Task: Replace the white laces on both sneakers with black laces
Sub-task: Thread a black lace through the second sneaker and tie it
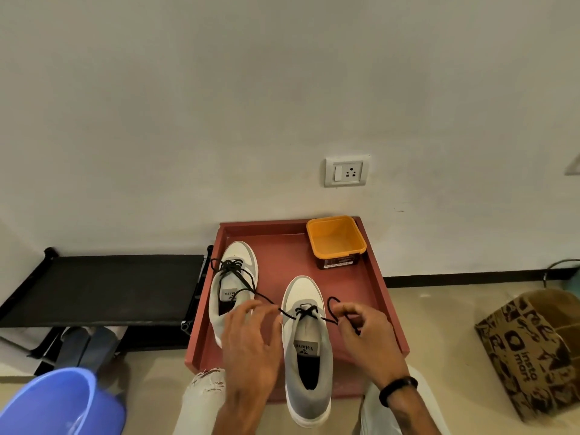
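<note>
Head view: "Velarro" sneaker tongue [307,347]

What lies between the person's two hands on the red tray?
In the head view, the nearer sneaker sits between the left hand and the right hand, its black lace running out sideways toward both hands across the tray.

- Bare tray [284,246] floor lies open between the 2 sneakers and before the orange tub [335,238].
- A black lace [266,299] stretches across the gap between both shoes.
- The tray's raised rim borders each side.
</note>
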